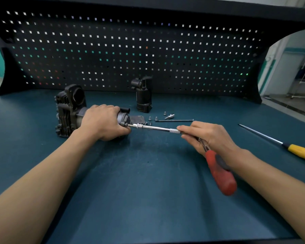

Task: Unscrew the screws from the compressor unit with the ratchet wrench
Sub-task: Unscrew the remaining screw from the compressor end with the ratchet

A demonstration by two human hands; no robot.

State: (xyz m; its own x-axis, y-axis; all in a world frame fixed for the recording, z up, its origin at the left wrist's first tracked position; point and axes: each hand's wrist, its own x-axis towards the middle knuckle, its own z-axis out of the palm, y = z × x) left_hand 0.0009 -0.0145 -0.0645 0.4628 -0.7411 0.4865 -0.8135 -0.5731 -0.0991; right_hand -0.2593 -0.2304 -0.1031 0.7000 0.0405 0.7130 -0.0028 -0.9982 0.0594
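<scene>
Tightly, fingers (109,110) curled round compressor (69,106), round wrench (155,128)

On the table (148,199) we find the compressor unit (69,110) at ten o'clock, and our left hand (102,120) holds its right end. From this end the ratchet wrench (157,128) runs toward four o'clock into our right hand (206,136). Just behind the wrench lie loose screws (156,118), a small fitting (169,116) and a long bolt (174,120). At twelve o'clock, further behind, a cylinder part (143,97) stands before the pegboard (130,50). A screwdriver (289,147) lies at three o'clock, well apart.
</scene>
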